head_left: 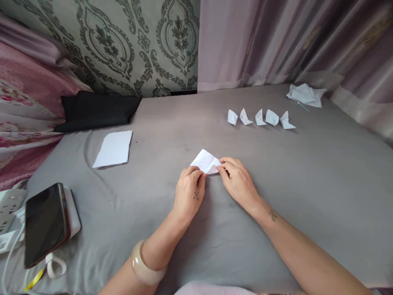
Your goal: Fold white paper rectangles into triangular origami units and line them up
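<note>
A small white sheet of paper [204,159], partly folded, lies on the grey cloth between my hands. My left hand [190,189] pinches its near left edge, the fingertips hiding that corner. At its right corner, my right hand [238,180] grips the paper between thumb and fingers, where a folded flap shows. Beyond my hands stands a row of several small folded white paper pieces [272,118] with pointed tips. A stack of square white paper [113,148] lies flat to the left.
Loose white papers [304,95] lie at the far right beside a thin pale stick [303,107]. A phone [46,223] rests on a white block at the left, near a power strip [10,209] and cables. Folded black cloth [98,110] lies at the back left, below patterned wallpaper.
</note>
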`<state>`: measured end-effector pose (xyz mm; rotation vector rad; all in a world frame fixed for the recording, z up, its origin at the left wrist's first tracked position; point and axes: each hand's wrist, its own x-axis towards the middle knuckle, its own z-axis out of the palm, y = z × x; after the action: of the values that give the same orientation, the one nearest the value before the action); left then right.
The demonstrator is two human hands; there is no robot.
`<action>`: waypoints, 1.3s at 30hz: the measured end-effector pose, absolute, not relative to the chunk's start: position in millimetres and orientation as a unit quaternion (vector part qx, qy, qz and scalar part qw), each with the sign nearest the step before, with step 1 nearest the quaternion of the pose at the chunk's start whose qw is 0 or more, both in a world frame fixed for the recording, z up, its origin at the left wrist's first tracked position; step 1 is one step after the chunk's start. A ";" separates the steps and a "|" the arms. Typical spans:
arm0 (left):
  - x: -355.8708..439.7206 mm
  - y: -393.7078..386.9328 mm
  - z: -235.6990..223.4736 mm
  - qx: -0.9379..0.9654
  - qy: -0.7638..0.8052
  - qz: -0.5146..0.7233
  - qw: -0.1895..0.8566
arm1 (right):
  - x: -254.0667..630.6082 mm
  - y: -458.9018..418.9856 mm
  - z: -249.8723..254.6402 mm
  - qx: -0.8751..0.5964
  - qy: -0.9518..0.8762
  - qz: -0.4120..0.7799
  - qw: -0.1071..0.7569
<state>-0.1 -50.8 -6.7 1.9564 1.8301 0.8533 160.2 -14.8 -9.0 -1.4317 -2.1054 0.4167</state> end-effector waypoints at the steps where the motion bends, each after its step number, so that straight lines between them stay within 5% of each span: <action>1: 0.2 -50.8 -6.8 0.685 0.644 0.299 0.165 | 159.0 -14.0 -10.3 -0.537 -0.783 0.146 0.276; 39: 3.3 -43.7 -11.7 0.670 0.659 0.296 0.173 | 143.9 -11.8 -8.2 -0.576 -0.798 0.023 0.177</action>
<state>3.3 -43.7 -11.7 1.9000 1.8700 0.8390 143.9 -11.8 -8.2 -1.6315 -2.2577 0.0661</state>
